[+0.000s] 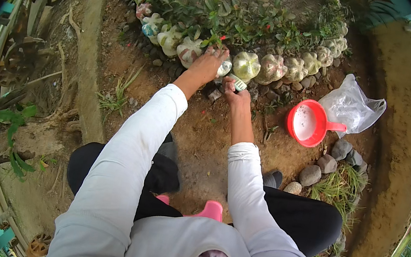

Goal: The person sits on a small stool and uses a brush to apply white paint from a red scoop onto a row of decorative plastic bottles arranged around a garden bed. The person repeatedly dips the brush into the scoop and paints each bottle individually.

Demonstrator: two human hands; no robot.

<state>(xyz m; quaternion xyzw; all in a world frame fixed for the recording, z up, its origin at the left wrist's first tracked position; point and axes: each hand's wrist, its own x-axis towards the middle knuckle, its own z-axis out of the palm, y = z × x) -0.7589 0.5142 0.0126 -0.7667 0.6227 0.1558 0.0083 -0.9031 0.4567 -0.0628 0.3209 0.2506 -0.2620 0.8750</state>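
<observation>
A curved row of upturned plastic bottle bottoms, with worn paint, edges a planted bed. My left hand rests with its fingers on top of one whitish bottle bottom. In my right hand is a pale scrub brush, held low beside that same bottle bottom. Just right of the brush stands a yellowish-white bottle bottom, and left of my left hand is a white and reddish one. A red plastic dipper with foamy liquid stands on the soil to the right.
A clear plastic bag lies behind the dipper. Grey stones border grass at the right. Leafy plants with red flowers fill the bed. A pink stool is beneath me; a concrete edging runs along the left.
</observation>
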